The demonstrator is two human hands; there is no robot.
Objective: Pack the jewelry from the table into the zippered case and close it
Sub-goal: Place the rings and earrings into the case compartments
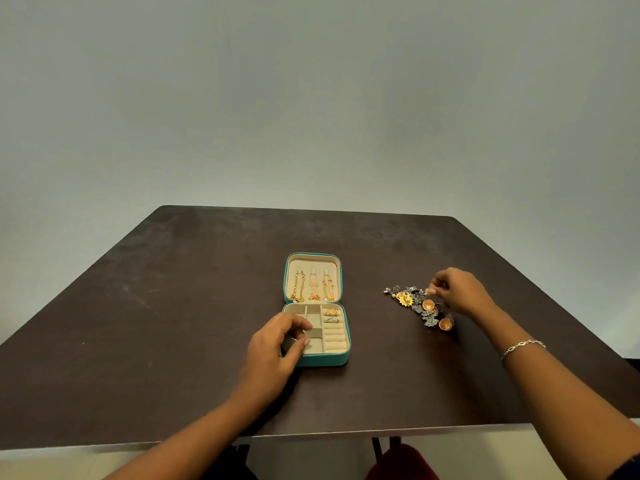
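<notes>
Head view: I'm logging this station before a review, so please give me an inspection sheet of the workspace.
Surface: dark brown table, with scuff marks on its left part.
Job's things: teal zippered case lies open; three necklaces hang in its lid; rings sit in the ring rolls; loose jewelry is piled on the table to the case's right.
Clutter: nothing seen.
Hands: left hand is curled over the case's left compartments, contents hidden; right hand pinches a piece at the pile's edge and wears a bracelet.
Cables: nothing seen.
Surroundings: plain grey wall.
</notes>
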